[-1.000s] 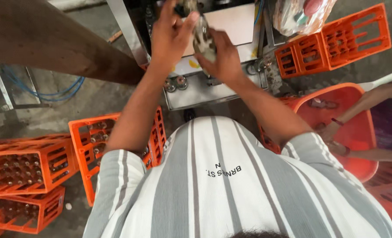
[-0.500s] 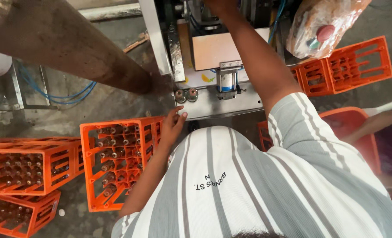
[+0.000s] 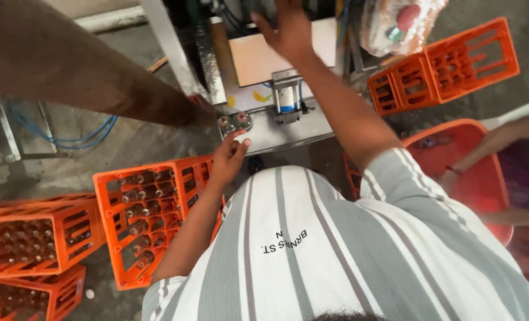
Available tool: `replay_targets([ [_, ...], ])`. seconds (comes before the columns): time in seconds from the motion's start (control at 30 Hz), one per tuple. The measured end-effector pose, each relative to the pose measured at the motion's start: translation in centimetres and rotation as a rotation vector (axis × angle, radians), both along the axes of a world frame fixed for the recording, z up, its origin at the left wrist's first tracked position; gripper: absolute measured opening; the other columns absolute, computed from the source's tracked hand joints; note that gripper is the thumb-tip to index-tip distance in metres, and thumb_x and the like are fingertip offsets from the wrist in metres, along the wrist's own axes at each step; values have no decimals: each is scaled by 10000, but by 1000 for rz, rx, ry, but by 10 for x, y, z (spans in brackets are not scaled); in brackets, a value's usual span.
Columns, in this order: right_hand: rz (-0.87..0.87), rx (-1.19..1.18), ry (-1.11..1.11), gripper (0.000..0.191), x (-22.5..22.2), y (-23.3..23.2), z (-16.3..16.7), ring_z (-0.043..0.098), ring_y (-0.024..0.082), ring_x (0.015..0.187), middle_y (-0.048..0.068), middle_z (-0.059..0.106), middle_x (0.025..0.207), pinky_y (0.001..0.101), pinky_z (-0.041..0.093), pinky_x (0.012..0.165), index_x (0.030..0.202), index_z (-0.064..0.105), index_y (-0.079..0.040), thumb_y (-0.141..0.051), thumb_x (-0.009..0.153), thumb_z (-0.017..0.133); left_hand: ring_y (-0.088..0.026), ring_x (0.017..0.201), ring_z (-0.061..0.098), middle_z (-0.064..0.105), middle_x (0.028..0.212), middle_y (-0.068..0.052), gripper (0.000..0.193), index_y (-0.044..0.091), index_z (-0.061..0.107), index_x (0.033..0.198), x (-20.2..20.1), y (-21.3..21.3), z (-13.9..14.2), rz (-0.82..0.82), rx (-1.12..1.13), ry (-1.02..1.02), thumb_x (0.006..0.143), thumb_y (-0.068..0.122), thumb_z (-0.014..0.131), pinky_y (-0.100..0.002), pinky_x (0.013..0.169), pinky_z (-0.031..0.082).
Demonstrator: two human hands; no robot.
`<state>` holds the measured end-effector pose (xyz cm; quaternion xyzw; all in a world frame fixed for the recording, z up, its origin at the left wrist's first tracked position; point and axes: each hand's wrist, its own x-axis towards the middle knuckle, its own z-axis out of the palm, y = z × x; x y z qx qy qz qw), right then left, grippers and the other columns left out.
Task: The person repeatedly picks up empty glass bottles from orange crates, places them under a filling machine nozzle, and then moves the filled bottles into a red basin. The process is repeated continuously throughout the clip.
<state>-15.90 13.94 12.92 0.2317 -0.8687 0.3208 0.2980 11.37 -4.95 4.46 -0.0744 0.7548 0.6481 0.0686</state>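
My left hand (image 3: 229,157) hangs low in front of a metal machine (image 3: 276,132), fingertips just below two round metal buttons (image 3: 235,123); it holds nothing. An orange crate (image 3: 107,223) full of glass bottles stands under that arm. Higher up, my right hand (image 3: 285,27) is raised with its fingers spread over the machine's beige panel (image 3: 258,59), empty. A small blue and white cylinder (image 3: 286,98) sits on the machine between the hands.
More orange crates of bottles (image 3: 27,238) stand at the left, and empty orange crates (image 3: 449,65) at the upper right. A red plastic tub (image 3: 472,172) and another person's arm (image 3: 508,134) are at the right. A thick brown beam (image 3: 68,71) crosses the upper left.
A second ago both hands were up at the machine around a bottle. My left hand has dropped to the buttons; my right hand has let go and spread its fingers.
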Motion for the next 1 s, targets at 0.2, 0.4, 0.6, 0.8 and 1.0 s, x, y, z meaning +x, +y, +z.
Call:
replay_targets([
  [0.2, -144, -212, -51, 549, 137, 144, -1, 606, 206, 600, 57, 628, 735, 328, 480, 560, 1476, 460, -22, -269, 1073, 740, -33, 569, 329, 375, 619, 78, 352, 60, 661, 1291, 7, 42, -9, -10, -66, -75, 1005, 263, 685, -237, 514, 282],
  [0.4, -108, 181, -28, 843, 120, 213, -15, 624, 180, 590, 2, 632, 712, 311, 485, 538, 1654, 199, -46, -436, 1118, 720, -27, 571, 360, 427, 611, 74, 352, 60, 656, 1286, 21, 111, -9, -83, -34, -30, 1006, 272, 681, -240, 512, 291],
  [0.6, 176, -453, -555, 806, 118, 210, -20, 686, 198, 626, 70, 715, 783, 335, 562, 586, 1699, 95, -186, -367, 1157, 664, -32, 606, 409, 492, 675, 64, 384, 70, 661, 1315, 61, 139, -22, 46, -9, -58, 1001, 289, 689, -229, 537, 338],
  [0.8, 173, -856, -958, 742, 101, 225, -27, 699, 166, 661, 91, 723, 844, 309, 601, 595, 1693, 154, -243, -252, 1092, 589, -160, 1010, 609, 700, 1161, -90, 410, 39, 637, 1355, 143, 92, -41, 396, 8, -136, 1022, 275, 669, -295, 862, 481],
  [1.0, 453, -410, -926, 299, 163, 196, -100, 678, 140, 858, 31, 656, 985, 289, 575, 767, 1393, 577, -7, -223, 1187, 604, -357, 1017, 721, 746, 1086, -186, 472, 70, 648, 1264, 247, -41, -61, 881, -516, -179, 990, 454, 647, -458, 902, 551],
])
